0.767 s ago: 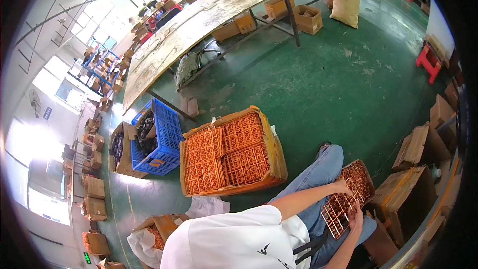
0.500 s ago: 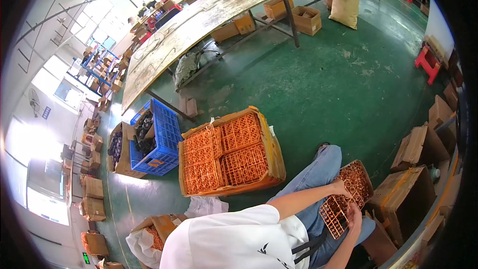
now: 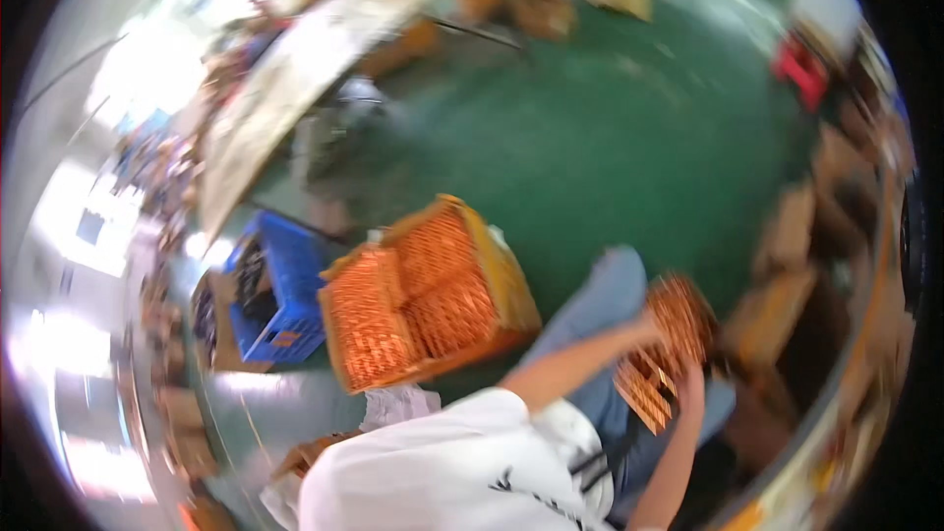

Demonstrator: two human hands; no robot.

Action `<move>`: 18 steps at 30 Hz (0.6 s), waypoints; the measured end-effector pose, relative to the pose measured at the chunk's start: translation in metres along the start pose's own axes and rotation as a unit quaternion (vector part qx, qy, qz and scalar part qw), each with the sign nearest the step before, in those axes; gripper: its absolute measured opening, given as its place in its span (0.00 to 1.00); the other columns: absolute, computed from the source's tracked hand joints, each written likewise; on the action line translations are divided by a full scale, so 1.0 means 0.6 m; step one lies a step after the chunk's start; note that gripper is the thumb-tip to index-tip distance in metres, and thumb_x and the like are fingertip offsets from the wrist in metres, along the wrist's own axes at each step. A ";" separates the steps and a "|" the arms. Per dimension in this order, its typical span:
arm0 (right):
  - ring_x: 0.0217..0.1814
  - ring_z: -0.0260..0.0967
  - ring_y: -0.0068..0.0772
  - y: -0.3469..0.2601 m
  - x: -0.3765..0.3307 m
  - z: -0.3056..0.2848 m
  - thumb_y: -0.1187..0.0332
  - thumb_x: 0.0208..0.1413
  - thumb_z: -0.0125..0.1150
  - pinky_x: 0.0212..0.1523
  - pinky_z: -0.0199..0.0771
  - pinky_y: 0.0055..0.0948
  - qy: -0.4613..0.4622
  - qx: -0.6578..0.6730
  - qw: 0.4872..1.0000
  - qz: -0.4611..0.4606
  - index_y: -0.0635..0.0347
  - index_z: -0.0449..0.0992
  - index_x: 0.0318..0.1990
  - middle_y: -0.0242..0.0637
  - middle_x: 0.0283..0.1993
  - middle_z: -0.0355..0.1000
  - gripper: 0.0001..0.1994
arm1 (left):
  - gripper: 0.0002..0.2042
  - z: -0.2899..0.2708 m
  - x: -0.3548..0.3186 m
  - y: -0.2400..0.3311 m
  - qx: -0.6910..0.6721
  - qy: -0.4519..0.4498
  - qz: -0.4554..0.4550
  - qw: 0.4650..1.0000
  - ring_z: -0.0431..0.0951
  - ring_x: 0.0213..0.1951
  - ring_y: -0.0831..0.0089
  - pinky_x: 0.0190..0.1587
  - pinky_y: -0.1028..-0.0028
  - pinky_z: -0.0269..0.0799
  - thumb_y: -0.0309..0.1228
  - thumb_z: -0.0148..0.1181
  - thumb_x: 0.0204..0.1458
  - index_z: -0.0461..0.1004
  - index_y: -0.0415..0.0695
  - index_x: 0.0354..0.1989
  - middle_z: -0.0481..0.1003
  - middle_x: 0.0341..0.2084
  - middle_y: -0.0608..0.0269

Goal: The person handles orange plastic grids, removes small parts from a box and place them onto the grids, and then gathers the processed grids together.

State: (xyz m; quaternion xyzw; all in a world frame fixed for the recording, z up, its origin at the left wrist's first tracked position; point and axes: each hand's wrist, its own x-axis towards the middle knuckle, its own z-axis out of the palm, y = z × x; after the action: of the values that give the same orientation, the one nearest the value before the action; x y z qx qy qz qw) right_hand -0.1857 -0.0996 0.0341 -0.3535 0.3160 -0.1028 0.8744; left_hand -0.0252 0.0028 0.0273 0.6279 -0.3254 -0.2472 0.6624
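The person's left hand [image 3: 649, 328] is at the upper edge of an orange lattice frame [image 3: 645, 395], which lies slanted over the jeans-clad lap [image 3: 593, 395]. The right hand [image 3: 691, 383] is at the frame's right side, its fingers curled in and gripping the edge. How far the left fingers are open, or whether they have hold of anything, I cannot tell (the whole view is smeared by motion). Just beyond the hands, close by the knee, a small open box [image 3: 710, 313] holds a heap of orange pieces [image 3: 677, 307]. To the left on the green floor [image 3: 629, 157] stands a carton [image 3: 506, 270] packed with stacks of orange lattice [image 3: 447, 280]; beside it is a blue plastic crate [image 3: 295, 280] with dark contents. A long desk [image 3: 295, 69] runs behind them.
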 end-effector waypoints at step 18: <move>0.45 0.70 0.30 0.005 0.026 0.027 0.72 0.54 0.53 0.41 0.71 0.25 0.209 -0.136 0.966 0.063 0.64 0.75 0.44 0.38 0.44 0.73 0.11 | 0.14 -0.055 0.029 0.057 0.051 -0.171 -0.331 0.926 0.71 0.22 0.83 0.22 0.81 0.64 0.41 0.63 0.49 0.77 0.41 0.33 0.75 0.24 0.68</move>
State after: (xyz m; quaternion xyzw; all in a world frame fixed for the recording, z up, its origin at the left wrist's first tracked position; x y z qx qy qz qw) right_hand -0.1638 -0.0947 0.0334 -0.4191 0.5248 -0.0753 0.7371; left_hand 0.0079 0.0153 0.0635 0.6809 -0.2195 -0.5394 0.4442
